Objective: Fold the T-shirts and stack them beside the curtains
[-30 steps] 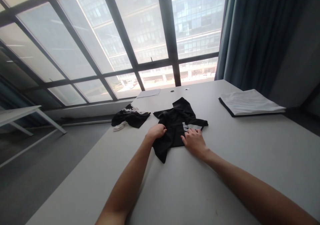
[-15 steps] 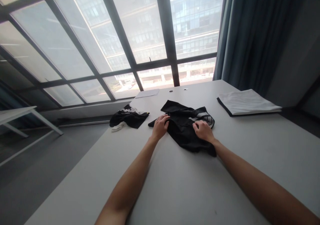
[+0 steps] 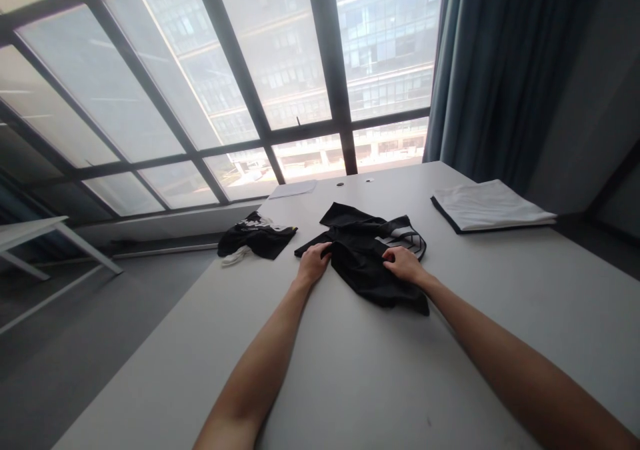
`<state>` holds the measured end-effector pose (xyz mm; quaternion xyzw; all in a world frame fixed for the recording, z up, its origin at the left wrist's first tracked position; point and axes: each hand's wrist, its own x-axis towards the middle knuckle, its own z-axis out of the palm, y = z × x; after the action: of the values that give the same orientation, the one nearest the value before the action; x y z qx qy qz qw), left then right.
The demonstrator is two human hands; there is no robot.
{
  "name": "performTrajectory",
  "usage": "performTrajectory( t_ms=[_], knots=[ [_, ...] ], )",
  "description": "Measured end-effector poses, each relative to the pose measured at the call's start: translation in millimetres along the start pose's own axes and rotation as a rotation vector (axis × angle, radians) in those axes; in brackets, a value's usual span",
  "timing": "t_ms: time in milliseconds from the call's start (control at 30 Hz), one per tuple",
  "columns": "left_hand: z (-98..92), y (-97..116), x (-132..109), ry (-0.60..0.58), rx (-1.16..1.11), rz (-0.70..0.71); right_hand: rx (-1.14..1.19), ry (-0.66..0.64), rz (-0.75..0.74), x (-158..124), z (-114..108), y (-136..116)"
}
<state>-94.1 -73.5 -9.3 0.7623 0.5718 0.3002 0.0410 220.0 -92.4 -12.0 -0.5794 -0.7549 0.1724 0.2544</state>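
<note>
A crumpled black garment [image 3: 363, 263] with thin straps and white-grey stripes at its right side lies on the white table [image 3: 345, 363]. My left hand [image 3: 314, 262] grips its left edge, fingers curled round the cloth. Over on the right part, my right hand [image 3: 401, 263] pinches the fabric between thumb and fingers, just below the stripes. The garment's lower corner droops toward me beside my right wrist. Its exact kind cannot be made out in this bunched state.
Left of the garment sits a bunched black-and-white cloth [image 3: 260, 235] at the table edge. A folded white cloth [image 3: 493, 205] over a dark layer lies at the right. Paper [image 3: 293, 189] rests at the far edge. Another table [image 3: 35, 230] stands left, beyond the floor gap.
My right fingers have closed more tightly on the fabric. My left hand has shifted slightly left and down along the garment's edge. The view has moved a little.
</note>
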Motion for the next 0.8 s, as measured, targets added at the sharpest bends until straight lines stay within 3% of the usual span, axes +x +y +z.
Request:
performTrajectory(
  t_ms=[100, 300, 467, 600, 800],
  knots=[
    [-6.9, 5, -2, 0.006, -0.018, -0.005, 0.052, -0.017, -0.086, 1, -13, 3],
    [-36.0, 22, -4, -0.013, -0.108, 0.028, 0.075, 0.133, -0.154, -6, -66, -11],
    [-64.6, 33, -26, -0.019, -0.186, 0.145, 0.145, 0.135, -0.327, -42, -98, -36],
    [-74.5, 37, -50, -0.059, -0.127, 0.218, 0.180, -0.057, -0.438, -91, -99, -55],
    [-64.5, 46, -64, -0.112, 0.042, 0.274, 0.065, -0.267, -0.597, -150, -77, -63]
  ],
)
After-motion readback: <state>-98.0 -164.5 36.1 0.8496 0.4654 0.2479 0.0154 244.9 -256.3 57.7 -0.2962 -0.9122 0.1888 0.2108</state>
